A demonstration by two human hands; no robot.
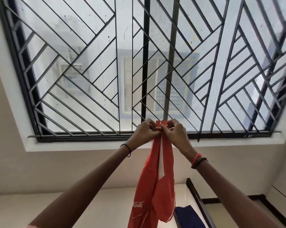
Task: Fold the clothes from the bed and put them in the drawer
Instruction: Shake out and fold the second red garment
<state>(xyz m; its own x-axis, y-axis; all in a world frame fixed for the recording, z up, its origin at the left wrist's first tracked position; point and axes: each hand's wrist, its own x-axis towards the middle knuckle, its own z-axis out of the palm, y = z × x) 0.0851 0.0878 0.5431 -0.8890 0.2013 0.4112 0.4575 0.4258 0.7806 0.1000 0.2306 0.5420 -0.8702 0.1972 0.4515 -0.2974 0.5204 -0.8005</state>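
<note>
A red garment (155, 186) with white script lettering and a white stripe hangs straight down in the middle of the view. My left hand (144, 131) and my right hand (174, 131) are raised in front of me, close together. Both pinch the garment's top edge, bunched between their fingers. A dark blue piece of clothing (187, 216) shows at the bottom, partly behind the red one. The bed and the drawer are out of view.
A large window with a black diagonal metal grille (139, 66) fills the upper view, its sill (89, 142) just behind my hands. A dark wooden edge (198, 199) runs along the lower right. Cream walls surround it.
</note>
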